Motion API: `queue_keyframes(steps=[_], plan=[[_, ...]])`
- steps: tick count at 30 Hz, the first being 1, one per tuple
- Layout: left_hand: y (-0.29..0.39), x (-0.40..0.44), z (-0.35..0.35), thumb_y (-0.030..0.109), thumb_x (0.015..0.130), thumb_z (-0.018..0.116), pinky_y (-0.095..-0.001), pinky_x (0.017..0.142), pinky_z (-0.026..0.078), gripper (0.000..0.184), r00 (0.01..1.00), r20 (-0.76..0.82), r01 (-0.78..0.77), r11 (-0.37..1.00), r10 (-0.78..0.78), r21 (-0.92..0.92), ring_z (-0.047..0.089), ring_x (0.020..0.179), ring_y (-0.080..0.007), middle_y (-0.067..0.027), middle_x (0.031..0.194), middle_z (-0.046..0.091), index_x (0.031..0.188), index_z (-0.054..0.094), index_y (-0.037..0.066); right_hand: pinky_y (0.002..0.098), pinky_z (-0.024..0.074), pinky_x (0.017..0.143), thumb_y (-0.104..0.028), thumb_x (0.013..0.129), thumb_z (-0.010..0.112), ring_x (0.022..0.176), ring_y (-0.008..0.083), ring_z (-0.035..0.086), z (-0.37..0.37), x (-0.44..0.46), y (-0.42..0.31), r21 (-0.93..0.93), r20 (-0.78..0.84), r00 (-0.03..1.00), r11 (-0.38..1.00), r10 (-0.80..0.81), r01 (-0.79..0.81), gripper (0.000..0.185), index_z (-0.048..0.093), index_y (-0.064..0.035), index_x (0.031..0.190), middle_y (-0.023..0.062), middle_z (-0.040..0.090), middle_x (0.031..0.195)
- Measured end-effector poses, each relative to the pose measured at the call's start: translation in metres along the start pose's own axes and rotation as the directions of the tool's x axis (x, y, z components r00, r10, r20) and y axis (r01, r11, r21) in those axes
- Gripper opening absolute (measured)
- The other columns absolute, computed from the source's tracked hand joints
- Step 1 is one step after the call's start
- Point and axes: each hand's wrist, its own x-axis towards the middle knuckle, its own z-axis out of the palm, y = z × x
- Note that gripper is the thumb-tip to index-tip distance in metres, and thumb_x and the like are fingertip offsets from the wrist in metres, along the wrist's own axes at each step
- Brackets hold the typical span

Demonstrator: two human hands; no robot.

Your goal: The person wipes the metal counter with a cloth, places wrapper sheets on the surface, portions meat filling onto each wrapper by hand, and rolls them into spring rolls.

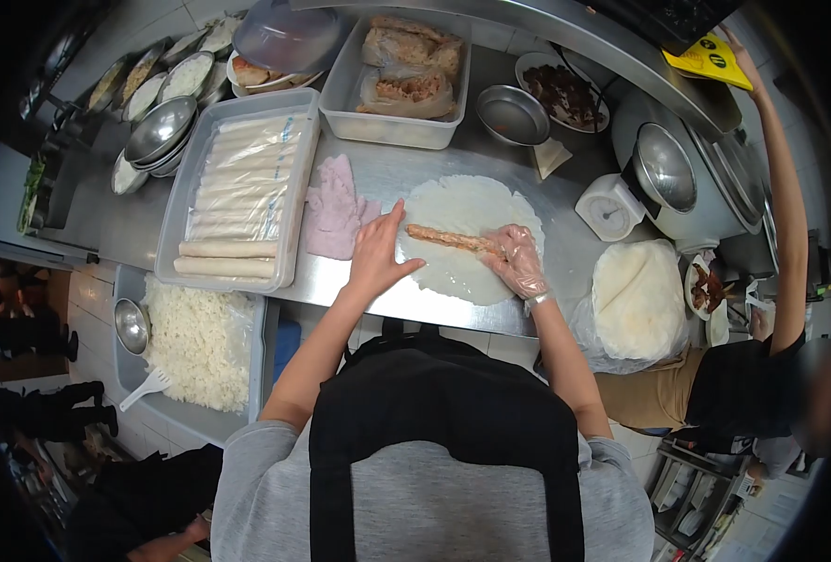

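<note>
Wrapper (462, 199) flat on tabletop (381, 161), twelve o'clock; I judge soft, easily torn, best held along six-o'clock edge. Filling (439, 237) likely crumbly. Left hand (376, 255) spread at wrapper's nine; right hand (519, 264) curled over filling's three-o'clock end, clamping unclear.

A steel counter (389, 170) catches bright light along its near edge. Pale wall tiles (495, 36) stand behind its far edge, below a metal shelf (575, 37); light floor tiles (95, 318) and a rack (675, 504) lie beyond its near edge.
</note>
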Motion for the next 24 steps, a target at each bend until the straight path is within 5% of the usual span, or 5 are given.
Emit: queue_keyframes(steps=[5,8,12,17,24], plan=[[0.001,0.000,-0.001,0.028,0.063,0.083,-0.0434,0.104,0.030,0.108,1.000,-0.012,-0.017,1.000,0.017,0.008,0.044,0.122,-0.0316,-0.0130,0.130,0.054,0.149,0.022,0.005,0.0396,0.0410,0.092,-0.022,0.069,0.077,0.099,0.0276,0.052,0.007,-0.001,0.010,0.149,0.053,0.996,0.985,0.078,-0.085,0.042,0.068,-0.0105,0.109,0.0077,0.057,0.100],[0.002,0.000,-0.001,0.028,0.062,0.083,-0.0436,0.104,0.030,0.108,1.000,-0.002,-0.008,1.000,0.008,0.003,0.044,0.122,-0.0318,-0.0134,0.130,0.054,0.149,0.022,0.005,0.0385,0.0423,0.089,-0.022,0.071,0.076,0.094,0.0276,0.053,0.001,0.010,-0.024,0.023,-0.037,0.994,0.995,0.101,-0.101,0.035,0.071,-0.0105,0.103,0.0068,0.059,0.094],[0.000,0.000,0.000,0.028,0.061,0.084,-0.0435,0.105,0.030,0.111,1.000,0.001,0.003,1.000,-0.003,0.017,0.044,0.123,-0.0303,-0.0100,0.132,0.054,0.149,0.022,0.005,0.0377,0.0426,0.089,-0.024,0.072,0.075,0.097,0.0274,0.053,0.011,0.010,-0.009,0.059,0.054,0.992,0.992,0.112,-0.115,0.039,0.070,-0.0116,0.109,0.0076,0.058,0.097],[0.002,0.000,-0.001,0.027,0.063,0.084,-0.0433,0.103,0.030,0.107,1.000,-0.010,-0.019,1.000,0.019,-0.002,0.045,0.122,-0.0319,-0.0140,0.129,0.054,0.149,0.023,0.005,0.0369,0.0423,0.089,-0.021,0.079,0.070,0.096,0.0266,0.052,-0.004,0.005,-0.002,0.322,0.078,0.988,0.935,0.131,-0.149,0.032,0.071,-0.0132,0.110,0.0074,0.058,0.099],[0.000,0.000,0.000,0.028,0.063,0.084,-0.0433,0.103,0.031,0.108,1.000,-0.007,-0.016,1.000,0.017,0.002,0.045,0.122,-0.0316,-0.0136,0.129,0.054,0.149,0.023,0.006,0.0380,0.0412,0.092,-0.021,0.079,0.070,0.100,0.0277,0.050,-0.011,-0.002,0.015,0.010,0.144,0.988,0.999,0.047,-0.049,0.040,0.067,-0.0130,0.118,0.0092,0.057,0.105]])
